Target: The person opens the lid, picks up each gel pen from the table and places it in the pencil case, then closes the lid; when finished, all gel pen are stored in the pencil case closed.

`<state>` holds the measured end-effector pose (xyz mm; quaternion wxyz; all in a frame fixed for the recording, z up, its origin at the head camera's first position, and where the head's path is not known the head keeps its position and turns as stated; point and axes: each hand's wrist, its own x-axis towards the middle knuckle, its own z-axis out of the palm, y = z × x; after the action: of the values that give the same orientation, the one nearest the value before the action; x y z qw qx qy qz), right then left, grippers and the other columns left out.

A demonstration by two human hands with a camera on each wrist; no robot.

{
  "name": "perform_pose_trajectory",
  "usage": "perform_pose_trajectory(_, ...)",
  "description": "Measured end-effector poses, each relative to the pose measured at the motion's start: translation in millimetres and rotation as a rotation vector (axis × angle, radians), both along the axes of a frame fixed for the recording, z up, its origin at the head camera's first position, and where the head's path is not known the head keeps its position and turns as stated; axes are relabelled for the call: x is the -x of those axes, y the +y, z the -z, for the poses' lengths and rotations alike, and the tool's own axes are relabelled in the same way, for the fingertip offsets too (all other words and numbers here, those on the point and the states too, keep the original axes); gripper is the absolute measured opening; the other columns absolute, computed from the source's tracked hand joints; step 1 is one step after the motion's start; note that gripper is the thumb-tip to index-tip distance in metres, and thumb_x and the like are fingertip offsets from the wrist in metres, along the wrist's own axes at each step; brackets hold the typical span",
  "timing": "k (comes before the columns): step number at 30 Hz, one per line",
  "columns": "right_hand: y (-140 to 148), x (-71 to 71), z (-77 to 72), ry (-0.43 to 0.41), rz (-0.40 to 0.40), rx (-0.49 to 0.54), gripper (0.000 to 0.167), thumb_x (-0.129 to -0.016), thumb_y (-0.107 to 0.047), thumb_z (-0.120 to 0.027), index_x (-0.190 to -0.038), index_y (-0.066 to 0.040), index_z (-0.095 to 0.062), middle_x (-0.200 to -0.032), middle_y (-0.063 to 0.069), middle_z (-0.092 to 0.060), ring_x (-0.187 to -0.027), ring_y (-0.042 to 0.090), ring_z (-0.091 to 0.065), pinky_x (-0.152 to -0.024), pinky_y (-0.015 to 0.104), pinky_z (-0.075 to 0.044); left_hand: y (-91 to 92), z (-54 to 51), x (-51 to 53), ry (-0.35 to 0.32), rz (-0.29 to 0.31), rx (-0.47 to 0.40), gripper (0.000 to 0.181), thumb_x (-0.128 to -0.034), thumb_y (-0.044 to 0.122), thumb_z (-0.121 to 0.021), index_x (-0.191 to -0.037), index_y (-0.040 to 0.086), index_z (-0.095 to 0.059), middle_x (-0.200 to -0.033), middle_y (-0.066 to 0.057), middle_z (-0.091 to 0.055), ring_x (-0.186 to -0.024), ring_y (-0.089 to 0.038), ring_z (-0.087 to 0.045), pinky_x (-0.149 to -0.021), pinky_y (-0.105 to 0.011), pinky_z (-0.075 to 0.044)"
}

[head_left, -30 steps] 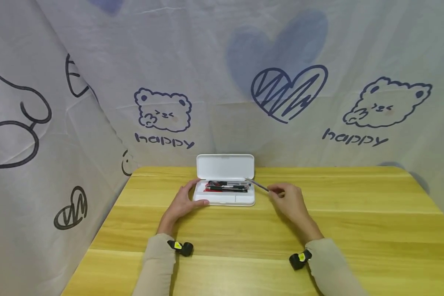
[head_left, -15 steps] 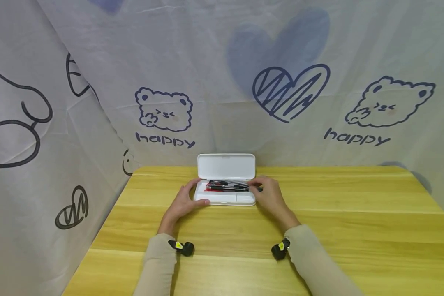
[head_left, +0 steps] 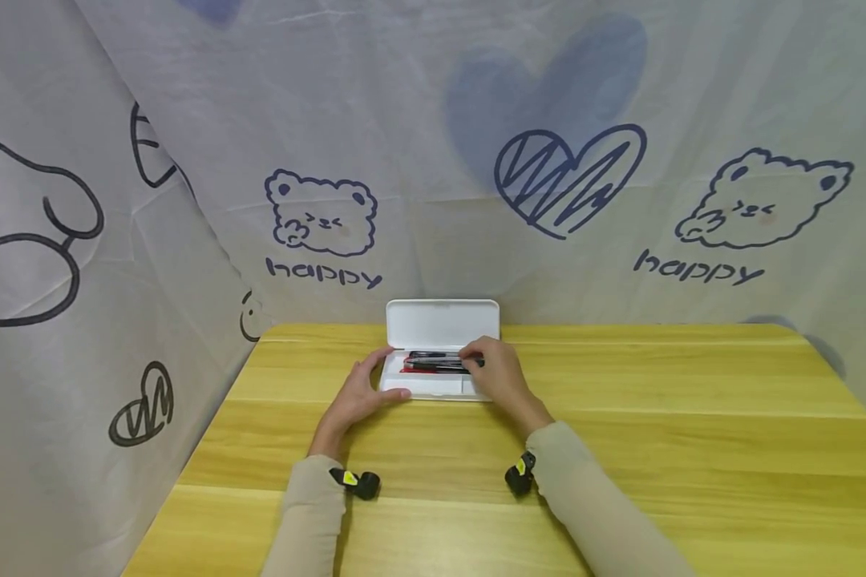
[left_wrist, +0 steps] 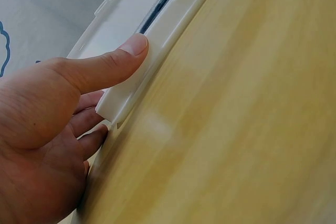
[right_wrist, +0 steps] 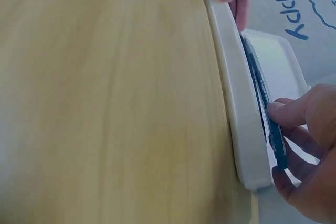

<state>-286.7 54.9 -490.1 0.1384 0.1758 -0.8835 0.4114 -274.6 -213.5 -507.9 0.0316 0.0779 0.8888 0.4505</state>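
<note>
An open white pencil case (head_left: 429, 388) rests near the table's back edge, its lid (head_left: 440, 322) raised behind it. Several black and red pens (head_left: 429, 366) lie lengthwise in its rear compartment. My left hand (head_left: 354, 398) grips the left end, thumb (left_wrist: 113, 66) on the front rim and fingers around the side. My right hand (head_left: 503, 377) is over the right end of the case. Between its thumb and fingers it pinches a dark pen (right_wrist: 275, 137), seen in the right wrist view lying along the case's opening. In the head view that hand hides part of the pens.
The case stands on a yellow wood-grain table (head_left: 440, 481). Close behind it hangs a pale cloth (head_left: 433, 160) printed with hearts, bears and words. Each wrist carries a small black camera, such as the right wrist's camera (head_left: 520, 477).
My right hand has moved left with the pen, from beside the case to over its pen compartment. The pen's slanted tip has come down among the others. My left hand has stayed in place.
</note>
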Motion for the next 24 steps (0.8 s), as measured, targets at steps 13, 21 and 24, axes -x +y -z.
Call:
perform_pose_trajectory(13, -15, 2.6, -0.4, -0.059, 0.001, -0.004, 0.013, -0.091, 0.001, -0.073, -0.103, -0.004, -0.078, -0.104, 0.009, -0.074, -0.102, 0.027, -0.068, -0.094, 0.043, -0.055, 0.4, -1.9, 0.2, 0.009, -0.001, -0.019, 0.09, -0.0782, 0.028, -0.092, -0.154, 0.013, -0.045, -0.151, -0.024, -0.044, -0.137, -0.041, -0.041, -0.12, -0.058, -0.026)
perform_pose_trajectory(21, 13, -1.9, 0.9, -0.111, 0.09, 0.278, 0.023, -0.094, 0.002, -0.068, -0.117, 0.001, -0.072, -0.112, 0.018, -0.071, -0.102, 0.03, -0.066, -0.092, 0.044, -0.056, 0.9, -1.3, -0.4, 0.02, 0.001, -0.026, 0.09, -0.0769, 0.027, -0.093, -0.152, 0.011, -0.046, -0.149, -0.022, -0.047, -0.132, -0.038, -0.044, -0.118, -0.057, -0.029)
perform_pose_trajectory(24, 25, -0.9, 6.7, -0.154, 0.163, 0.411, 0.032, -0.092, 0.004, -0.067, -0.123, 0.002, -0.069, -0.116, 0.021, -0.069, -0.103, 0.032, -0.066, -0.092, 0.039, -0.056, 0.0, -0.4, -0.5, 0.023, -0.003, -0.03, 0.09, -0.0765, 0.026, -0.093, -0.152, 0.01, -0.046, -0.146, -0.023, -0.048, -0.129, -0.038, -0.045, -0.118, -0.057, -0.03)
